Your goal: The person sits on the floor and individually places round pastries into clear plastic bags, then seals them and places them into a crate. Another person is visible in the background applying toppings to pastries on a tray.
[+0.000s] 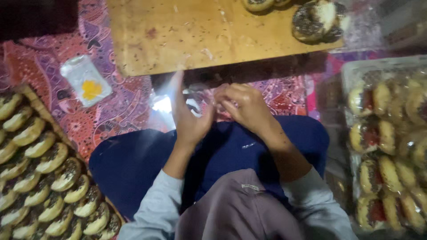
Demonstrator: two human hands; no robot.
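Both hands raised together over the lap, just below the near edge of the wooden worktop (187, 35). Left hand (189, 118) upright, fingers loosely straight; right hand (244, 106) curled, fingertips pinching. Between them a thin clear plastic bag (195, 104), glossy and crumpled, seemingly being worked open or shut; exact grip blurred, impossible to tell for certain. Held close and high, likely for a clear look at the film's edge.

At 12 to 1 o'clock on the worktop, round seeded pastries (316, 20), dark-speckled. At 9 o'clock on the patterned red cloth (111, 115), a small clear packet (86, 80) with a yellow spot. At 7 to 8 o'clock, rows of bare pastries (40, 178), within easy reach. At 3 to 4 o'clock, wrapped pastries (387, 151), shiny under film.
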